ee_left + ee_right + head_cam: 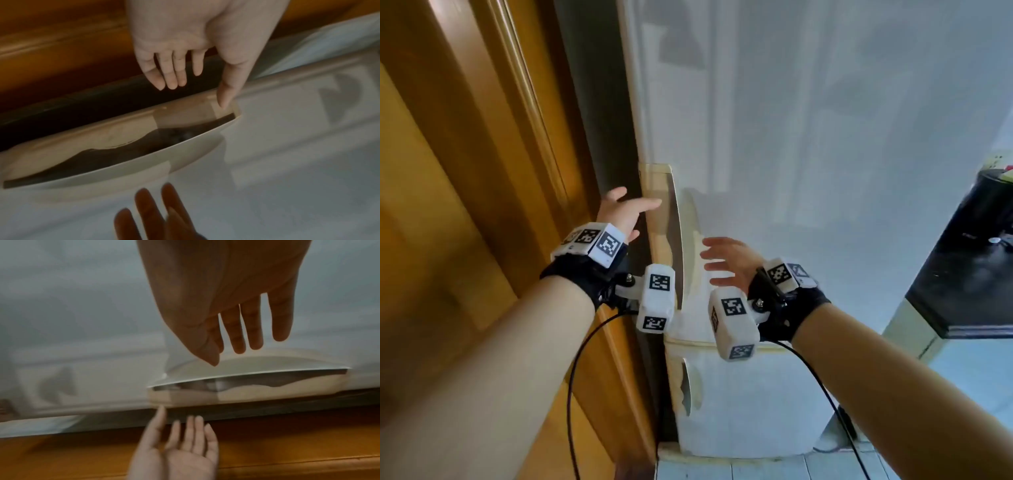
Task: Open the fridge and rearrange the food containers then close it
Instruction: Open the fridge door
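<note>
Head view: fridge handle between hands.

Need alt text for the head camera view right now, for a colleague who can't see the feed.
Both hands reach, fingers spread, toward the recessed handle of a closed white fridge's upper door: the left hand at the door's edge, the right hand before the door. Neither holds anything. A wooden door stands left.

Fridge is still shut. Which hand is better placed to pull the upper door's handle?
Probably left. The left hand is open at the handle edge, thumb over its top end. The right hand hovers open over the door face.
</note>
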`<act>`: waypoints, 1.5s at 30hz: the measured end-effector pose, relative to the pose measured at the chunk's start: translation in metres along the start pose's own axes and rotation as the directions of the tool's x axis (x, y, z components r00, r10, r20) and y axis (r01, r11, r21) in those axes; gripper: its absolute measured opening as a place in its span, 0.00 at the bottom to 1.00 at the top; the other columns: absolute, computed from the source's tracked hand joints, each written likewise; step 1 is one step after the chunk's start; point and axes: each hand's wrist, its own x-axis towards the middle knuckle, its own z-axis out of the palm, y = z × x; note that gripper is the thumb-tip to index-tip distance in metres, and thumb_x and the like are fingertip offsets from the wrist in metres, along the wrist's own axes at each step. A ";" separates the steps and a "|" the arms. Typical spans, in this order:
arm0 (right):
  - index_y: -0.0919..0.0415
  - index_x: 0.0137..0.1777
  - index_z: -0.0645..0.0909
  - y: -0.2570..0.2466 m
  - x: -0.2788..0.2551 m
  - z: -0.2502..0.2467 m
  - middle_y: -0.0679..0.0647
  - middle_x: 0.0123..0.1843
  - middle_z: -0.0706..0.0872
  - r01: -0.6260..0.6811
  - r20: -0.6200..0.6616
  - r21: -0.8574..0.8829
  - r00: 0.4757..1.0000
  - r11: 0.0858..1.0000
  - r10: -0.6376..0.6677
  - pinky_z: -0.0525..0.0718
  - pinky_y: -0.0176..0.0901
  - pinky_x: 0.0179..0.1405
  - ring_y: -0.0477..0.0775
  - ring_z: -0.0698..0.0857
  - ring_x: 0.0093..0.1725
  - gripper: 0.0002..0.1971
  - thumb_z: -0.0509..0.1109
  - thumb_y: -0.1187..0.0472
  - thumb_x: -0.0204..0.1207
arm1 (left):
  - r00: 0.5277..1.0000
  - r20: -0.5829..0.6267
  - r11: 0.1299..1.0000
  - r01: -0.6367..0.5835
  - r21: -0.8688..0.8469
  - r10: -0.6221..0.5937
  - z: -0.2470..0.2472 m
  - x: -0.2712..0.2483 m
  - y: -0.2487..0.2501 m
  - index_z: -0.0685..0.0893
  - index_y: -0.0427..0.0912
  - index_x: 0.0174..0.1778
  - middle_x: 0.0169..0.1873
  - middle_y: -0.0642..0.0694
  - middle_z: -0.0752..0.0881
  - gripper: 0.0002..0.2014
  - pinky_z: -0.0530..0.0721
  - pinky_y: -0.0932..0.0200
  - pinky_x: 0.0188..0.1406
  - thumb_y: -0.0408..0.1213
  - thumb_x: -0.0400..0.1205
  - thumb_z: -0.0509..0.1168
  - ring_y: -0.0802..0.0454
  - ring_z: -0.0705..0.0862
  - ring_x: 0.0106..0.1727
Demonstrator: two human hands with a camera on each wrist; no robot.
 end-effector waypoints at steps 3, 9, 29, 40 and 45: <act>0.57 0.69 0.75 0.010 0.021 0.020 0.54 0.57 0.79 -0.015 -0.070 -0.016 0.997 1.000 0.014 0.78 0.46 0.54 0.52 0.76 0.62 0.22 0.64 0.68 0.74 | 0.993 0.117 0.999 -0.033 0.040 0.028 0.007 0.013 0.004 0.62 0.48 0.78 0.73 0.46 0.74 0.42 0.73 0.50 0.67 0.38 0.69 0.75 0.50 0.75 0.66; 0.58 0.74 0.71 0.019 0.044 0.042 0.51 0.57 0.78 -0.051 -0.091 -0.195 0.995 0.979 0.034 0.73 0.47 0.64 0.51 0.75 0.63 0.26 0.64 0.67 0.75 | 0.983 0.179 0.986 0.001 0.167 -0.032 0.018 0.038 0.009 0.58 0.47 0.77 0.72 0.45 0.74 0.51 0.73 0.42 0.70 0.46 0.60 0.79 0.42 0.74 0.71; 0.64 0.65 0.78 0.038 -0.055 0.041 0.58 0.55 0.85 0.086 -0.153 -0.394 0.976 0.915 -0.157 0.80 0.47 0.59 0.53 0.84 0.57 0.19 0.67 0.56 0.76 | 0.984 0.111 0.907 -0.171 0.385 0.139 -0.014 -0.077 -0.005 0.67 0.48 0.69 0.64 0.46 0.78 0.43 0.78 0.46 0.59 0.70 0.62 0.65 0.41 0.78 0.63; 0.61 0.34 0.78 0.086 -0.217 -0.023 0.53 0.28 0.85 0.159 -0.224 -0.227 0.952 0.961 -0.210 0.84 0.38 0.35 0.51 0.83 0.32 0.22 0.55 0.45 0.79 | 0.904 0.154 0.914 -0.406 0.011 0.400 -0.010 -0.234 -0.018 0.77 0.58 0.38 0.49 0.50 0.84 0.13 0.79 0.37 0.63 0.59 0.74 0.53 0.43 0.83 0.56; 0.63 0.38 0.78 0.111 -0.293 -0.066 0.54 0.31 0.82 0.142 -0.340 -0.150 0.922 0.978 -0.186 0.82 0.42 0.38 0.51 0.80 0.33 0.26 0.50 0.41 0.79 | 0.802 0.230 0.833 -0.511 -0.212 0.551 0.044 -0.276 -0.008 0.79 0.59 0.41 0.54 0.37 0.84 0.05 0.78 0.35 0.63 0.43 0.75 0.59 0.39 0.82 0.57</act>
